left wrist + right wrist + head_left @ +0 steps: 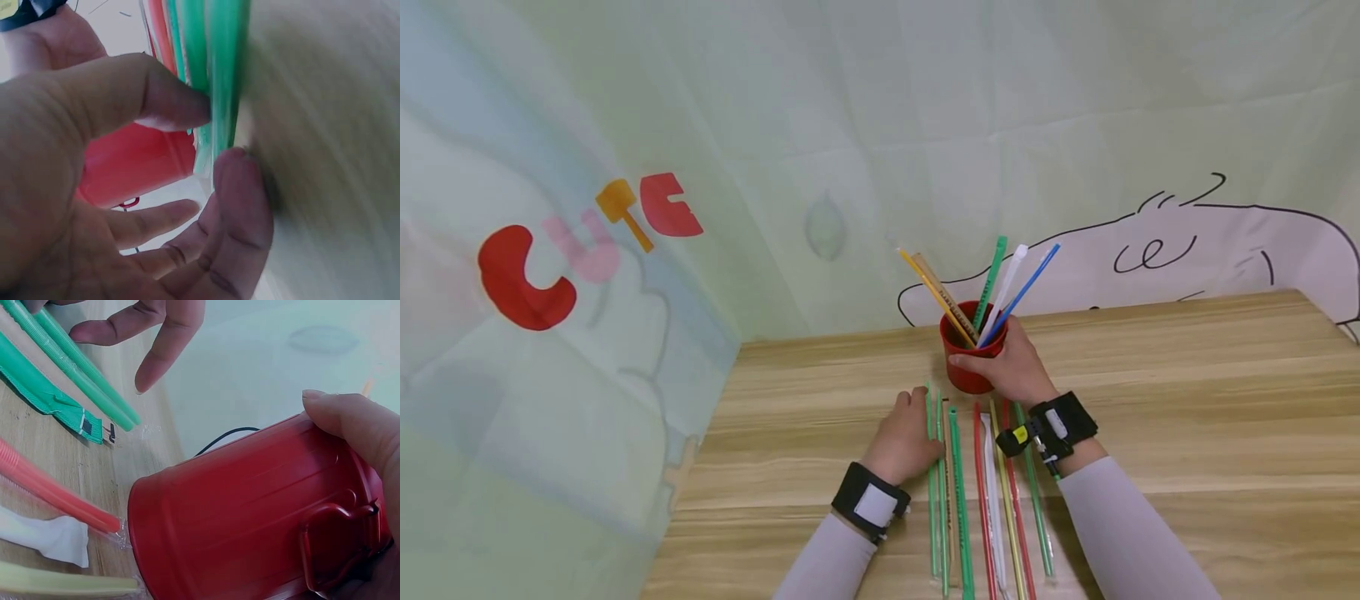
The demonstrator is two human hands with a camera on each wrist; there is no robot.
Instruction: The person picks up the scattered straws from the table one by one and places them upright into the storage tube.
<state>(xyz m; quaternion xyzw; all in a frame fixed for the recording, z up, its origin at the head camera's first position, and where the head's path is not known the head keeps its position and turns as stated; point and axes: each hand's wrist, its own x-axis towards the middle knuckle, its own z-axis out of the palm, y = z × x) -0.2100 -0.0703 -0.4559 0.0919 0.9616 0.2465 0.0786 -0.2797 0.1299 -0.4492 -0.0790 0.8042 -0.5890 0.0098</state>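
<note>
My right hand point(1022, 367) grips a small red metal bucket point(244, 512) around its rim and side. Several straws stand in it, among them a blue straw point(1033, 279), a green wrapped straw point(991, 283) and a yellow-orange straw point(936, 287). To the left, my left hand point(904, 437) is low over the leftmost of the straws lying on the table. In the left wrist view, its thumb and index finger pinch a green straw point(226, 75) from both sides near its end; the other fingers are loosely bent and hold nothing.
On the wooden table point(775, 450), more straws lie in two groups: green and brown on the left, then a red straw point(983, 500), a white wrapped straw point(994, 508), a yellow straw point(1011, 517) and others. A printed cloth backdrop point(820, 167) hangs behind the table.
</note>
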